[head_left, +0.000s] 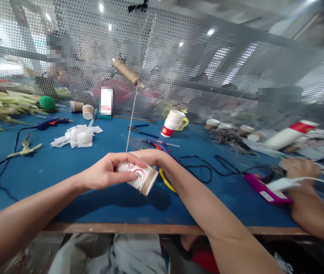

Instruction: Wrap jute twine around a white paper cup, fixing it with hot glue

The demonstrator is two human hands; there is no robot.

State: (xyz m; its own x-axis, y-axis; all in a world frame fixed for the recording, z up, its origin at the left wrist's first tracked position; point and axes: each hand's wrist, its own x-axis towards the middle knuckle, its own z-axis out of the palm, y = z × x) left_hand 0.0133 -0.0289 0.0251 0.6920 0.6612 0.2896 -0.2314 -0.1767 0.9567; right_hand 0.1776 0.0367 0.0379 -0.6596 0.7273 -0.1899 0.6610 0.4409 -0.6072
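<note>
Over the table's front half, my left hand (104,171) is closed round a white paper cup (141,175) with red and black print. The cup lies tilted, its end with a band of brown twine (149,180) pointing right and down. My right hand (147,154) is bent in behind the cup, its fingers hidden by the cup and my left hand. A taut twine strand (132,118) runs down from a hanging spool of twine (126,72) to behind my hands. Beneath my right wrist shows a yellow curved strip (167,182).
Stacked paper cups (171,127), a glue gun (158,144), scissors (139,130) and crumpled white plastic (77,136) lie beyond my hands. Another glue gun (50,122) is at left. At right are a magenta power strip (264,190) and another person's hand (301,169). Perforated metal (162,45) stands behind.
</note>
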